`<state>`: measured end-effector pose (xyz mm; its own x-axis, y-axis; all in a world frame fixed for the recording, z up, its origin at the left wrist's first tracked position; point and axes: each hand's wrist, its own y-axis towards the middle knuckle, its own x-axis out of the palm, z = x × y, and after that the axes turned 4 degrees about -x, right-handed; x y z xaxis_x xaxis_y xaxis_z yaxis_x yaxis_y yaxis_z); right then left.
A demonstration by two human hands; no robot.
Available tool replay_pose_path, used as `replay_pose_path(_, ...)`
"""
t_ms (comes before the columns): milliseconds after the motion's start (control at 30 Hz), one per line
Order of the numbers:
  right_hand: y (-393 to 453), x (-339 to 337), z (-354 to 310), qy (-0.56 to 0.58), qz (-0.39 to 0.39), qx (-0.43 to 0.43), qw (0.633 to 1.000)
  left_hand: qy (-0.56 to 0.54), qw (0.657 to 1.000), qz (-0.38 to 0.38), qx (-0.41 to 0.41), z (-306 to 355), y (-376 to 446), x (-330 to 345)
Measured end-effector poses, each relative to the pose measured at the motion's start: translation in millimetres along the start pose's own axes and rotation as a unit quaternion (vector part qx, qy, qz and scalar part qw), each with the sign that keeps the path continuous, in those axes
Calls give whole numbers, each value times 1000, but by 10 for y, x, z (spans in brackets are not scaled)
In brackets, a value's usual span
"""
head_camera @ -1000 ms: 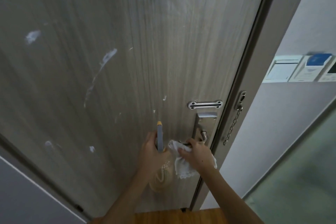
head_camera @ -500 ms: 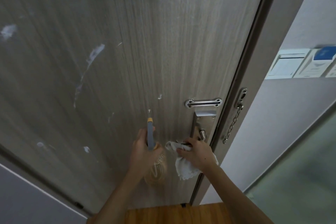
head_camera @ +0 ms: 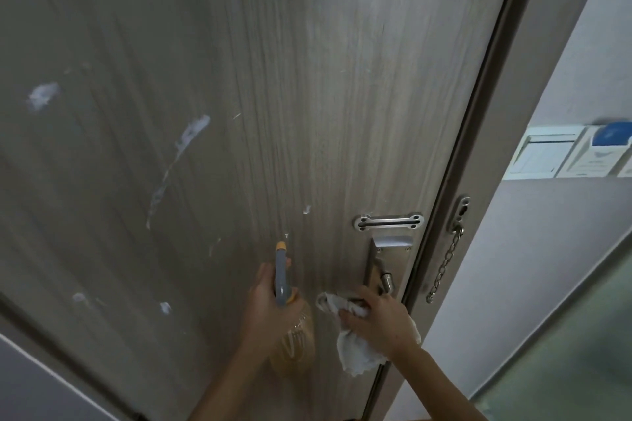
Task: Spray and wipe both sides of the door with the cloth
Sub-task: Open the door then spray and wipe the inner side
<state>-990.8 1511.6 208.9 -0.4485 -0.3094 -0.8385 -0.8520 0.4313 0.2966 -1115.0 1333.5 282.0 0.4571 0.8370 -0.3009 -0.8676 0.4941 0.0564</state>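
Observation:
A grey wood-grain door (head_camera: 307,96) fills most of the view, with white smears (head_camera: 181,154) across its left half. My left hand (head_camera: 263,311) grips a clear amber spray bottle (head_camera: 294,342) whose grey, orange-tipped nozzle points up at the door. My right hand (head_camera: 379,318) holds a white cloth (head_camera: 355,349) bunched against the door just below the metal lever handle (head_camera: 384,278). Part of the handle is hidden by the cloth and fingers.
A metal slide plate (head_camera: 388,222) sits above the handle. A security chain (head_camera: 444,270) hangs from the door frame (head_camera: 485,133) on the right. Wall switch panels (head_camera: 547,157) are mounted on the grey wall further right. A frosted glass panel (head_camera: 564,352) stands at lower right.
The view shifts slightly. My left hand with the spray bottle has moved a little left, away from the cloth. My right hand stays with the cloth at the handle.

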Motion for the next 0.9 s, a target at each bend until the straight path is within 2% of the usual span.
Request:
replay_pose_path(100, 164, -252, -119, -13, 122, -39, 992, -21, 1000, 3, 6, 142, 49, -39)
replay_pose_path(200, 506, -776, -310, 3, 290, -78, 954, -30, 999, 6, 39, 346, 123, -97)
replay_pose_path(333, 1008, -1717, -594, 15, 482, -97, 871, -30, 994, 12, 108, 758, 240, -193)
replay_pose_path(467, 1431, -2425, -841, -17, 607, -117, 786, -28, 985, 7, 171, 1214, 335, -289)
replay_pose_path(533, 1650, -2611, -900, -86, 642, -137, 749, -34, 981, 9, 189, 1404, 377, -302)
replay_pose_path(633, 1952, -2639, -877, -171, 644, -166, 727, -44, 976, 25, 213, 1578, 429, -291)
replay_pose_path(900, 2155, -2523, -759, -184, 671, -181, 695, -43, 972, 22, 228, 1633, 500, -265)
